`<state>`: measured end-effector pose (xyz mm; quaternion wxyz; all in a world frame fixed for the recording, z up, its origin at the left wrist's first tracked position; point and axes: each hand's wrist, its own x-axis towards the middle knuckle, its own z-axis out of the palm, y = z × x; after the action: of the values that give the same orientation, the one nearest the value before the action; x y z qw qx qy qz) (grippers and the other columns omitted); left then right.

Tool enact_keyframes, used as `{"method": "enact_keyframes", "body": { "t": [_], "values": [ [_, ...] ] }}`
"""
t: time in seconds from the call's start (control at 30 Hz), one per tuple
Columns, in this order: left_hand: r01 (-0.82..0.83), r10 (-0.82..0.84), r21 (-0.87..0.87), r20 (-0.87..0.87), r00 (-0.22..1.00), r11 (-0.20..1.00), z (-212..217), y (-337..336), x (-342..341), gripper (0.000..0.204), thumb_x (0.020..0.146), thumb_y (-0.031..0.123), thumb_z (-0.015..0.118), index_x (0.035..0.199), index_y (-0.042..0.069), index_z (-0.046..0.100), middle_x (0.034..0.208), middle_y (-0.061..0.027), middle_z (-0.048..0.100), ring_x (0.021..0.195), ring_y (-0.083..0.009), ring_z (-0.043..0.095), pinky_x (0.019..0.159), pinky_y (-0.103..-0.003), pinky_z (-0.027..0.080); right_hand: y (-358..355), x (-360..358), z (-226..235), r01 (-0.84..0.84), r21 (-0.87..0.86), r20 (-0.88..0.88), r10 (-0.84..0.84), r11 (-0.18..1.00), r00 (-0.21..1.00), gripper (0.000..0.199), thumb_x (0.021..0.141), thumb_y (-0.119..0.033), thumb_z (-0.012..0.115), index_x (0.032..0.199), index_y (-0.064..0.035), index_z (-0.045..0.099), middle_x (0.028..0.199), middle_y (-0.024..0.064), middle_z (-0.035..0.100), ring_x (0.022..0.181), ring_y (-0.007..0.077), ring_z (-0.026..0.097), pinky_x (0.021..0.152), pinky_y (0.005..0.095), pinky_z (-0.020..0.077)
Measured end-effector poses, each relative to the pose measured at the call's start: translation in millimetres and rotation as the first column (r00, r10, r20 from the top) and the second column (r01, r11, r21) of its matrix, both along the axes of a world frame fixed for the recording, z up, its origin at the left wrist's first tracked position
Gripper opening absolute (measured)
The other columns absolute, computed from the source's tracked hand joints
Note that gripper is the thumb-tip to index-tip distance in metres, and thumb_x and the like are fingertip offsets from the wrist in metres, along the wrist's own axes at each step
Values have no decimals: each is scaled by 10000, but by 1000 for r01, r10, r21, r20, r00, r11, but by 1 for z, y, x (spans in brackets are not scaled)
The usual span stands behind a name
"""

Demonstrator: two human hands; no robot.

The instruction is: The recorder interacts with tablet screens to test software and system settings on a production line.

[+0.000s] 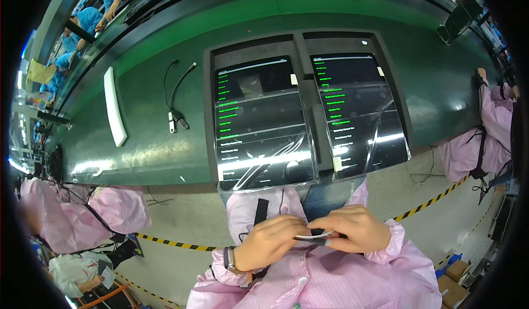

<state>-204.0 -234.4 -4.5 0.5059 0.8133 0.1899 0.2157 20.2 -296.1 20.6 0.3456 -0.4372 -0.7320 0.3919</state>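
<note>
Close to my body, below the table edge, my left hand [271, 244] and my right hand [355, 230] meet with bent fingers. Between them runs a thin white cable [315, 236], with a dark piece against it that the fingers partly cover. Its kind cannot be made out. Beyond my hands, two black tablets lie side by side in a dark foam tray [209, 116]. The left tablet [264, 124] and the right tablet [361, 113] both show lists in green and white text. Clear film with glare covers them. Neither hand touches the tablets.
Left of the tray, a short black cable [173, 91] with a small white-and-black plug piece [172, 123] lies on the green table [146, 154]. Farther left is a curved white strip [114, 108]. Co-workers in pink sit on both sides; others in blue work across the bench.
</note>
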Motion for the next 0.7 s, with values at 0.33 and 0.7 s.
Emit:
{"method": "enact_keyframes", "body": {
  "t": [0.33,0.7],
  "values": [
    [95,-124,-227,-119,985,969,-2,13,-30,234,842,65,544,1039,-9,645,970,-152,669,866,-294,650,782,-350,505,-36,81,-7,108,-236,-288,-175,966,942,105,795,-35,699,860,15,633,782,111,685,693,198,669,587,302,504],
    [-200,476,-435,744,469,878,11,9,-68,363,1000,349,373,768,87,467,585,-17,466,475,-137,409,457,-296,328,-71,110,30,670,34,-995,88,742,-46,129,875,-114,623,770,-121,548,709,19,402,607,114,444,507,262,349]
  ]
}}
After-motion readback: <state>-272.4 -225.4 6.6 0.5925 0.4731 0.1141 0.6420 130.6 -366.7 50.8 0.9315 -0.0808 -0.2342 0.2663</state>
